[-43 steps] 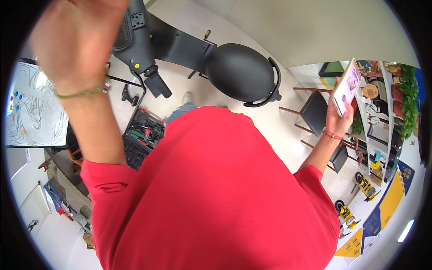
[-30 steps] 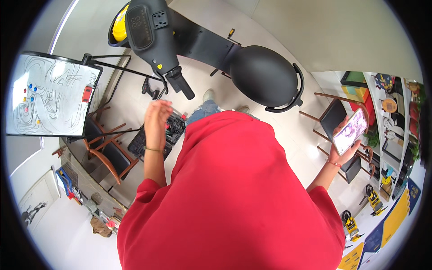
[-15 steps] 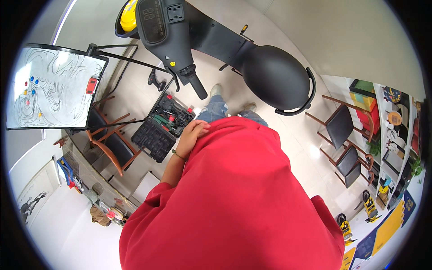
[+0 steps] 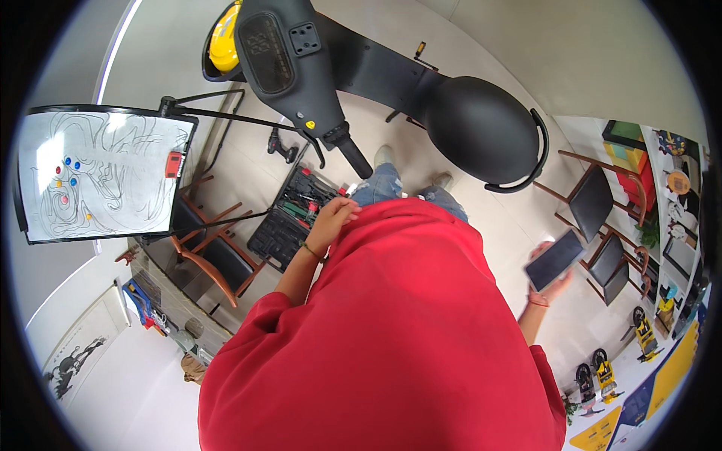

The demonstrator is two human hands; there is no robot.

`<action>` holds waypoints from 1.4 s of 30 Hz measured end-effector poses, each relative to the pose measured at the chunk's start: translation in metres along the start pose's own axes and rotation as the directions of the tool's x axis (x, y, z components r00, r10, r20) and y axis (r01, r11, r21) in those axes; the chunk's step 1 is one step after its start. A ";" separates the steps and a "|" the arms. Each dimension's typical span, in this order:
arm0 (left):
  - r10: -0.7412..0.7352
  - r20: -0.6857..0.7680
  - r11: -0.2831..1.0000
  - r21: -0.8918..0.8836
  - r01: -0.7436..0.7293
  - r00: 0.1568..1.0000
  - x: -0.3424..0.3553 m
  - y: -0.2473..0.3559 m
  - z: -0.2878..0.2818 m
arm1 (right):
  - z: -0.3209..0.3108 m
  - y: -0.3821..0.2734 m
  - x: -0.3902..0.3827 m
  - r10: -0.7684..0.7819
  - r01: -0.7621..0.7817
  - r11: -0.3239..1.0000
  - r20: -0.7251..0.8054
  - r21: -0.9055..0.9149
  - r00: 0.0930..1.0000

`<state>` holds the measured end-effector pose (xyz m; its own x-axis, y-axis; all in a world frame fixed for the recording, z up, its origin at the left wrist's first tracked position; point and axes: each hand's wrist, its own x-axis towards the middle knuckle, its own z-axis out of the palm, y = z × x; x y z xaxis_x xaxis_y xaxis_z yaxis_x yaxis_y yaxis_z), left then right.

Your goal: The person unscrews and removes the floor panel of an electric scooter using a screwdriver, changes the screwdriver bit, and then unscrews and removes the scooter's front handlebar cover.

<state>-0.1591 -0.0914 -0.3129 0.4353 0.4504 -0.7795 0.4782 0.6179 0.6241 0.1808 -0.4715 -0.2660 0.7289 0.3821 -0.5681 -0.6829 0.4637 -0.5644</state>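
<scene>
Pale, glossy floor tiles (image 4: 496, 218) spread beneath a matte-black scooter (image 4: 383, 71) with a rounded seat (image 4: 481, 124). Below the scooter's seat in view, the right hand (image 4: 555, 287) holds a flat, rectangular smartphone (image 4: 555, 259) with a dark screen, fingers closed about its edges; below the scooter's handlebar grip (image 4: 352, 154), the left hand (image 4: 332, 222) is half-curled against a red cloth shirt (image 4: 376, 316), near an open black plastic toolbox (image 4: 278, 239), its grip on anything impossible to tell.

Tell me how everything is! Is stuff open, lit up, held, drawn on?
Phone: screen dark, in the right hand
Left hand: loosely bent, by the red shirt
Tool case: open, tools inside
Drill: lying on the floor
Whiteboard: drawn on
Scooter seat: unoccupied
Chairs: unoccupied
</scene>
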 end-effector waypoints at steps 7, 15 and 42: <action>0.012 0.016 0.999 0.036 -0.013 1.000 0.019 0.001 -0.033 | 0.013 -0.087 -0.007 -0.244 0.240 0.970 0.232 0.045 0.942; -0.045 -0.145 0.986 0.153 0.067 0.988 0.052 -0.062 -0.077 | 0.015 -0.078 -0.027 -0.274 0.289 0.955 0.172 -0.072 0.946; -0.278 -0.217 0.918 0.226 0.325 0.936 -0.030 -0.112 -0.054 | -0.151 0.121 -0.089 0.763 -0.783 0.155 -0.431 -0.602 0.483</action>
<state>-0.2671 -0.1398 -0.3621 0.1088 0.3897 -0.9145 0.7533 0.5679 0.3316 0.0266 -0.5702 -0.3742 -0.1896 0.1939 -0.9625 -0.7056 -0.7086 -0.0038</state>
